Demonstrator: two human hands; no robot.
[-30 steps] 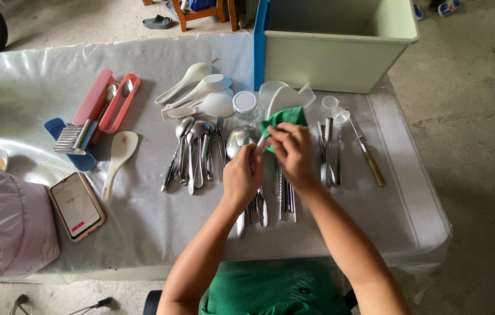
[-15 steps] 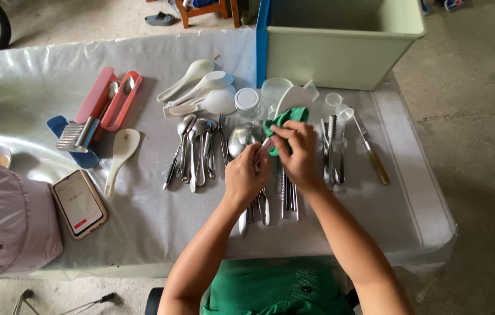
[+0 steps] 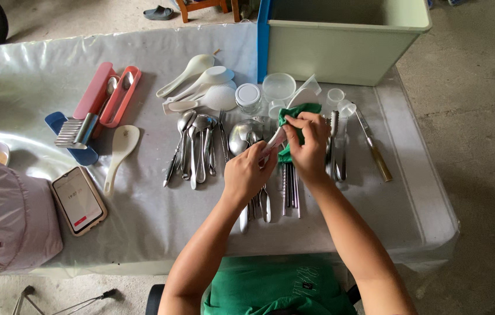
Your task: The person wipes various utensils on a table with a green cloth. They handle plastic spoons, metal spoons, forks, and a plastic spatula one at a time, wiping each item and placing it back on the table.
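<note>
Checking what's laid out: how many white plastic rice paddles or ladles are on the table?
4: three stacked behind the metal spoons, and one rice paddle lying alone near the phone. Others may be hidden.

One screen only — a phone (image 3: 78, 200) lying face up, left of the cutlery row (image 3: 195, 149) and just right of the pink pouch (image 3: 8, 224). It is a rounded rectangle in a tan case, its display lit white with a small red patch low down.
</note>
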